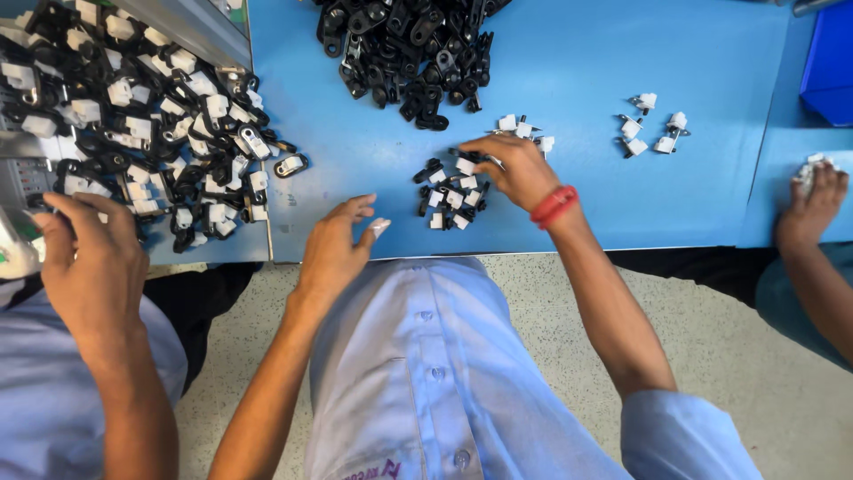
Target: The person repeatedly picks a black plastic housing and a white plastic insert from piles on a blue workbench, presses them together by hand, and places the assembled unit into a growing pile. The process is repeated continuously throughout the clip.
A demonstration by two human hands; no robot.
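The left hand point(333, 244) pinches one small white clip point(379, 227) between thumb and fingertip. The right hand point(515, 169), fingers spread, rests on a small heap point(449, 191) of black-and-white parts under its fingertips. Beyond its fingers lies one large pile of black clips point(409, 53); four assembled pieces point(653, 129) sit to their right.

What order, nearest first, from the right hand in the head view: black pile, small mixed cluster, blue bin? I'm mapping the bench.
From the right hand:
1. Small mixed cluster, just beside its fingers.
2. Black pile, farther up the table.
3. Blue bin, far right corner.
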